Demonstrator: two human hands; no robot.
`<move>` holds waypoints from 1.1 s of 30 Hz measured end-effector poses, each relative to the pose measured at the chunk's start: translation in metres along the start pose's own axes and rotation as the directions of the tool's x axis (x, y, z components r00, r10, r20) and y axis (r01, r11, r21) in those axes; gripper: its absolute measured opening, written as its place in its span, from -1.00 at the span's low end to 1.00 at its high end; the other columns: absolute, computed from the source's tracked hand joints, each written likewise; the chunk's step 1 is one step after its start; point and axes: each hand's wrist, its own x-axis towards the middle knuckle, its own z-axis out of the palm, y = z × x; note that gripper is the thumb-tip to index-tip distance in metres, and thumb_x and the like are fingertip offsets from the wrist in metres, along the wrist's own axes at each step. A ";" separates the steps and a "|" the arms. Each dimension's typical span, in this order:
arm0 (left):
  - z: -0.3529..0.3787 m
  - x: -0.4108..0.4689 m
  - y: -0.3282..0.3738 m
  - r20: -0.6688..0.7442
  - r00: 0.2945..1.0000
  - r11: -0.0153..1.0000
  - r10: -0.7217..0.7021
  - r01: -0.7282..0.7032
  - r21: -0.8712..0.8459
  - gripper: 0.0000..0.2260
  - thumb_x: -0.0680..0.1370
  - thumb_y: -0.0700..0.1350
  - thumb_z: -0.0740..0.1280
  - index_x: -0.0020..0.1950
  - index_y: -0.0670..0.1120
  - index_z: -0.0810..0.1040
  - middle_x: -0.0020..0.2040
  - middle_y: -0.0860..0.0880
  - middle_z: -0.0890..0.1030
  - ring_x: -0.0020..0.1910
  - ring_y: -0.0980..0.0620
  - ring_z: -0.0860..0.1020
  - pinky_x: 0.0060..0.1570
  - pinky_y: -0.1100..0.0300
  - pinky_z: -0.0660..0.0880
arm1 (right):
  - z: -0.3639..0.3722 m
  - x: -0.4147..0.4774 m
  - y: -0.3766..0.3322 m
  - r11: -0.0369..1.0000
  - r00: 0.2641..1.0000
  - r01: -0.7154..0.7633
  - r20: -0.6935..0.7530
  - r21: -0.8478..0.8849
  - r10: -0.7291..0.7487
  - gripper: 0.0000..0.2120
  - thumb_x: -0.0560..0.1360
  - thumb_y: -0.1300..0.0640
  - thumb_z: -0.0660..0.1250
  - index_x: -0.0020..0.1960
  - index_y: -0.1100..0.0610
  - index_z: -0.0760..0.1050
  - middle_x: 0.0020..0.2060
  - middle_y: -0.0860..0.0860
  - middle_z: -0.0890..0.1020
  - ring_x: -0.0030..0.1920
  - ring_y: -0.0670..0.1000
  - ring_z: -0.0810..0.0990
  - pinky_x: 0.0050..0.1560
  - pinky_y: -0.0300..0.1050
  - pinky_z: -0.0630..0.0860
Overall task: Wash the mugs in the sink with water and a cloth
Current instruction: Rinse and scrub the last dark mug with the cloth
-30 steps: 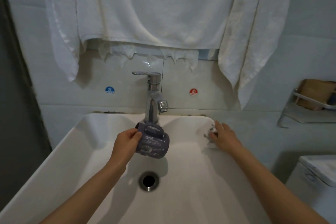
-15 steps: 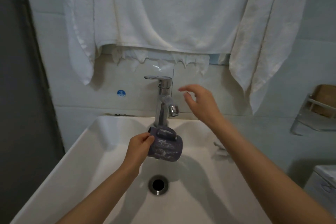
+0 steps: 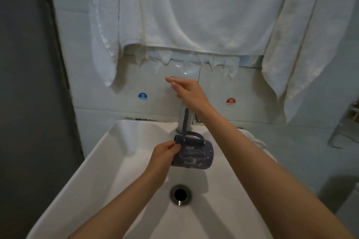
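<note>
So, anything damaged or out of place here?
The towel above the tap has a ragged, torn lower edge, and dark grime lines the seam behind the sink. The mug looks intact.

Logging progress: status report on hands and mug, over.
Left hand grips mug sideways under faucet. Right hand flat atop faucet. Cloth untouched on sink rim. Nothing in the way.

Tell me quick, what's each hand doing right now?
Left hand: holding the dark purple patterned ceramic mug by its rim.
Right hand: open, fingers straight over the chrome faucet lever, holding nothing.
</note>
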 end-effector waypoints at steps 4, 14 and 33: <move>-0.001 0.000 -0.002 0.029 1.000 0.999 -0.010 0.012 -0.045 -0.83 0.60 -0.25 0.18 0.00 -0.20 0.57 -0.06 -0.19 0.65 -0.06 -0.15 0.61 0.02 0.04 0.54 | -0.003 0.005 -0.001 0.999 1.000 -0.018 -0.010 0.028 0.019 -0.69 0.61 0.17 0.17 0.32 0.18 0.44 0.30 0.05 0.50 0.33 -0.01 0.42 0.35 -0.01 0.37; 0.002 -0.003 -0.001 0.101 0.994 0.995 -0.047 0.055 -0.084 -0.82 0.60 -0.26 0.16 -0.03 -0.23 0.55 -0.13 -0.19 0.64 -0.16 -0.09 0.61 -0.16 0.15 0.57 | -0.010 0.009 0.000 0.995 0.998 -0.041 0.049 0.087 0.037 -0.67 0.61 0.17 0.16 0.35 0.18 0.41 0.33 0.06 0.47 0.26 0.00 0.48 0.15 -0.15 0.48; 0.002 -0.002 -0.003 0.129 0.986 0.990 -0.103 0.114 -0.081 -0.84 0.60 -0.23 0.18 0.01 -0.21 0.55 -0.09 -0.17 0.66 -0.10 -0.10 0.63 -0.17 0.16 0.59 | -0.011 0.010 0.000 0.991 0.997 -0.054 0.057 0.119 0.047 -0.67 0.61 0.17 0.14 0.35 0.20 0.40 0.34 0.06 0.46 0.22 0.01 0.52 0.10 -0.20 0.49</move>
